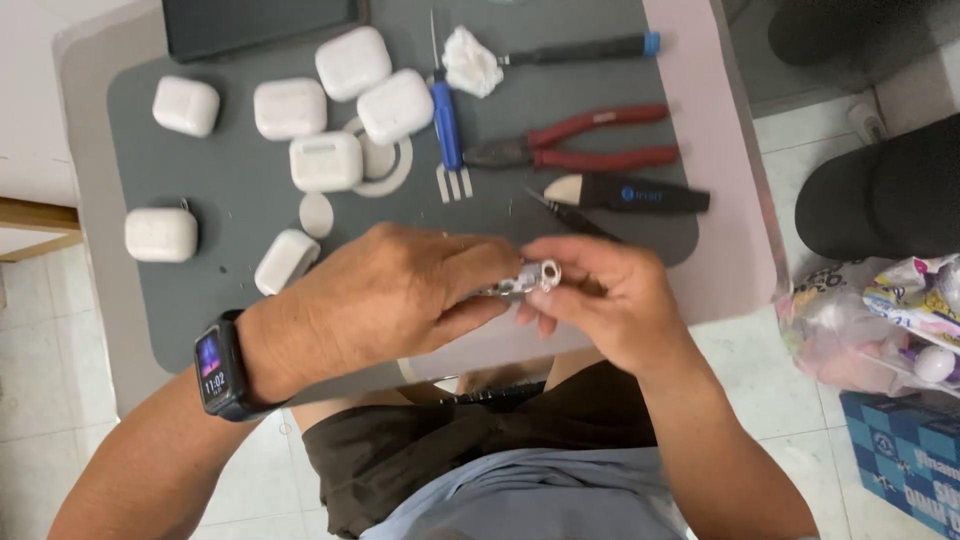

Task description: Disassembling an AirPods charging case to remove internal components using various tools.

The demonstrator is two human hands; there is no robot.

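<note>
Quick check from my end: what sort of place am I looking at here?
Probably a small electronics repair bench. A grey work mat holds several white earbud cases, red-handled pliers and a blue screwdriver. The left hand and right hand hold a small metallic part between them.
</note>
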